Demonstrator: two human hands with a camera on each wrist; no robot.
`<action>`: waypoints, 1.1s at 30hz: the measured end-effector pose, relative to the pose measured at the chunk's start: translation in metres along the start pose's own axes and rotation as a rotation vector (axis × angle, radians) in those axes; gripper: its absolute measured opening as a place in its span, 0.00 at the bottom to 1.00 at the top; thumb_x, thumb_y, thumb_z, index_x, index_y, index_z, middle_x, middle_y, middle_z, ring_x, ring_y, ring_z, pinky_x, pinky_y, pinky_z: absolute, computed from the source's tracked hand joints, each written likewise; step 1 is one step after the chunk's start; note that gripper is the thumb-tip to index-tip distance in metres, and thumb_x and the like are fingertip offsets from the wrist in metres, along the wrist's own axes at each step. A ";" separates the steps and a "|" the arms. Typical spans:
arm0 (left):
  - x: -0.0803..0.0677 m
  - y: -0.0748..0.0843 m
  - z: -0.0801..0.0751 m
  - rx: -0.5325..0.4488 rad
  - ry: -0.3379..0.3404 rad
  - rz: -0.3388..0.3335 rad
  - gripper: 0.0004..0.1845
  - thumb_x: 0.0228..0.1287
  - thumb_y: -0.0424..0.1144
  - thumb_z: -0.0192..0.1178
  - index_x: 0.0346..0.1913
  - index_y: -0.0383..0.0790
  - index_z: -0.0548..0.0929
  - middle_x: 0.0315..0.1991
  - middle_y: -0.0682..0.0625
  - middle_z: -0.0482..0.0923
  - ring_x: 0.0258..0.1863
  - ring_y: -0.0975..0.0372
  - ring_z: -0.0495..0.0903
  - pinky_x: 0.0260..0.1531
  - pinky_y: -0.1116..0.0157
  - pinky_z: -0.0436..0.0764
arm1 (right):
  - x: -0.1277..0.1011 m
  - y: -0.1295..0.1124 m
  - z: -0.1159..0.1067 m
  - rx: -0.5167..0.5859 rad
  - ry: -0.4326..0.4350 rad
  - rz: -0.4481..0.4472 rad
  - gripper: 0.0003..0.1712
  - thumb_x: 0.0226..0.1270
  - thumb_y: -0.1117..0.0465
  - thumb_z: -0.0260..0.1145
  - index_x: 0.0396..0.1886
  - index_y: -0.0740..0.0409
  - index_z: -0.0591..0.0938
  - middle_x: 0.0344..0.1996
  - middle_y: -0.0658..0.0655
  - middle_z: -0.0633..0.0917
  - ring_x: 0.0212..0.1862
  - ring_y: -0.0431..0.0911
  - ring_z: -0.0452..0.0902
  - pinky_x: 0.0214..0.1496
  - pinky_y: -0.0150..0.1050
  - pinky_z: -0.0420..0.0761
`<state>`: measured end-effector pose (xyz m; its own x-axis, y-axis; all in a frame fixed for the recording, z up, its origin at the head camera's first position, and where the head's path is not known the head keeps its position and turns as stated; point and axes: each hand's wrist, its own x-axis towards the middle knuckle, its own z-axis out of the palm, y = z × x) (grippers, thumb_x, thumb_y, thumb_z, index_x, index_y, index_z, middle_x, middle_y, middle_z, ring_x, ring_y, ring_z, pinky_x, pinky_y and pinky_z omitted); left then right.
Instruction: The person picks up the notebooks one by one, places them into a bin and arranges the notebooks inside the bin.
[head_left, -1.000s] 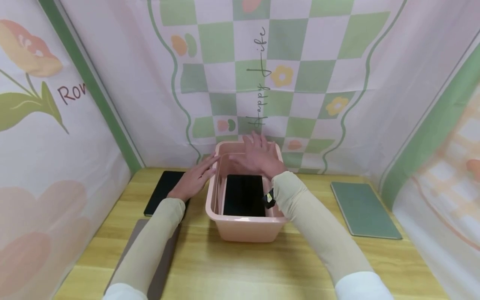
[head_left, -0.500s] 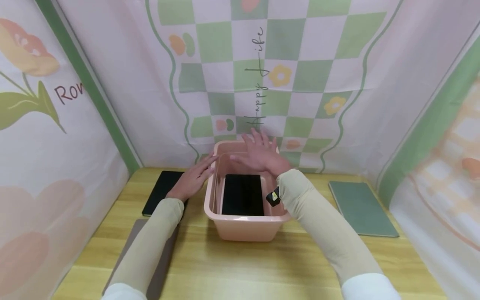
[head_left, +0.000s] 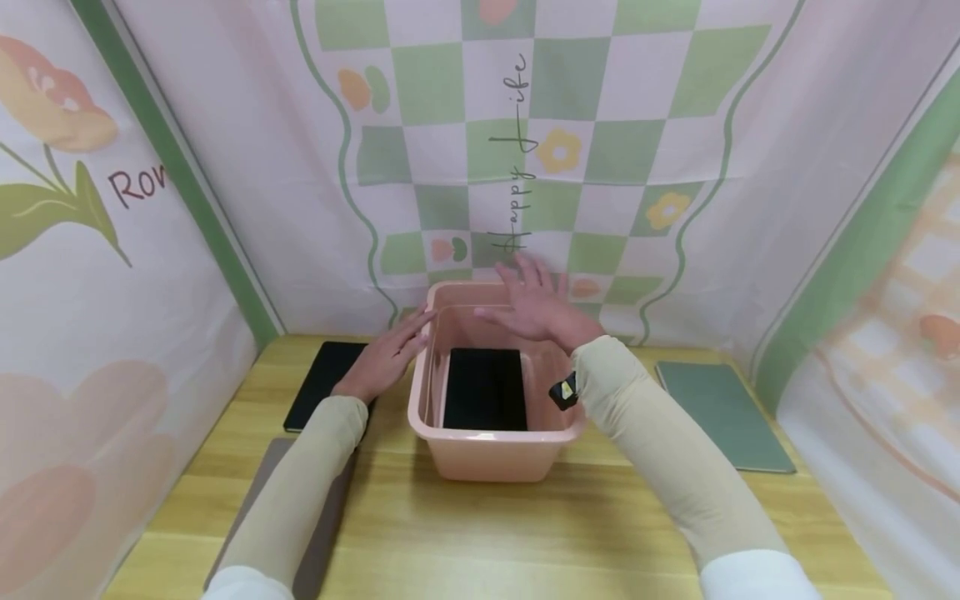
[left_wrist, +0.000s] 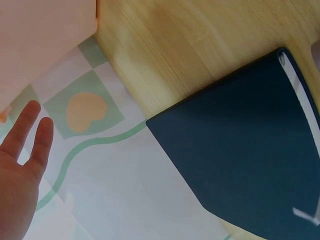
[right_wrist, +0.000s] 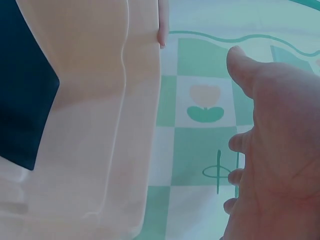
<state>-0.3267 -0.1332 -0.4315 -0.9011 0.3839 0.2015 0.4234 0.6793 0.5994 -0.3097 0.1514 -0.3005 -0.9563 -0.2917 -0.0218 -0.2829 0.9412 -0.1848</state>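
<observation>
Drifting rightward from over the middle of the pink tub, the right hand is now seen above its far right corner, fingers spread and nothing held. The black notebook has been left flat on the tub's floor, so that placing looks done. The left hand is kept flat against the tub's left rim, above a second dark notebook lying on the table.

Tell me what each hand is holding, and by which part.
Nothing is held. The left hand lies open beside the pink bin; the right hand hovers open above its far rim.
</observation>
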 end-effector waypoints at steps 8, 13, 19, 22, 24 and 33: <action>-0.002 -0.002 0.000 0.006 0.009 0.011 0.32 0.76 0.71 0.34 0.79 0.75 0.55 0.81 0.77 0.43 0.83 0.57 0.51 0.78 0.40 0.56 | -0.003 0.009 -0.002 -0.006 -0.003 -0.002 0.57 0.69 0.21 0.46 0.85 0.47 0.43 0.84 0.61 0.37 0.83 0.65 0.30 0.77 0.76 0.34; -0.002 -0.002 -0.001 -0.008 0.004 0.021 0.31 0.77 0.70 0.34 0.79 0.74 0.55 0.80 0.78 0.42 0.83 0.57 0.51 0.78 0.40 0.56 | -0.006 0.014 -0.003 -0.001 -0.006 0.003 0.57 0.70 0.22 0.46 0.85 0.48 0.41 0.84 0.60 0.36 0.84 0.64 0.29 0.78 0.75 0.33; -0.001 -0.002 0.000 -0.010 0.006 0.020 0.30 0.77 0.69 0.35 0.79 0.74 0.56 0.80 0.78 0.42 0.83 0.58 0.51 0.78 0.40 0.56 | -0.008 0.024 -0.005 0.011 -0.015 0.007 0.59 0.68 0.21 0.46 0.85 0.48 0.40 0.84 0.60 0.34 0.83 0.65 0.27 0.77 0.76 0.31; -0.001 -0.003 0.001 -0.010 0.009 0.016 0.31 0.77 0.70 0.35 0.79 0.75 0.56 0.79 0.80 0.42 0.83 0.58 0.51 0.79 0.41 0.56 | -0.009 0.029 -0.004 0.009 -0.013 0.010 0.59 0.68 0.20 0.45 0.85 0.48 0.40 0.84 0.61 0.35 0.83 0.65 0.28 0.76 0.77 0.33; 0.000 -0.004 0.002 -0.010 0.012 0.018 0.31 0.77 0.70 0.35 0.79 0.75 0.56 0.79 0.80 0.42 0.83 0.58 0.51 0.79 0.41 0.56 | -0.009 0.033 -0.003 0.007 -0.015 0.014 0.58 0.68 0.20 0.45 0.85 0.47 0.40 0.84 0.61 0.35 0.83 0.65 0.28 0.76 0.77 0.33; 0.000 -0.004 0.002 -0.004 0.021 0.035 0.31 0.76 0.71 0.34 0.79 0.75 0.55 0.80 0.77 0.42 0.83 0.57 0.52 0.78 0.40 0.56 | -0.010 0.048 -0.001 0.003 -0.014 0.032 0.59 0.68 0.19 0.43 0.85 0.48 0.40 0.83 0.64 0.35 0.83 0.66 0.28 0.75 0.78 0.34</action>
<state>-0.3287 -0.1344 -0.4359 -0.8876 0.3940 0.2386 0.4543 0.6635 0.5945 -0.3140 0.1999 -0.3083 -0.9635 -0.2643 -0.0419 -0.2523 0.9495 -0.1867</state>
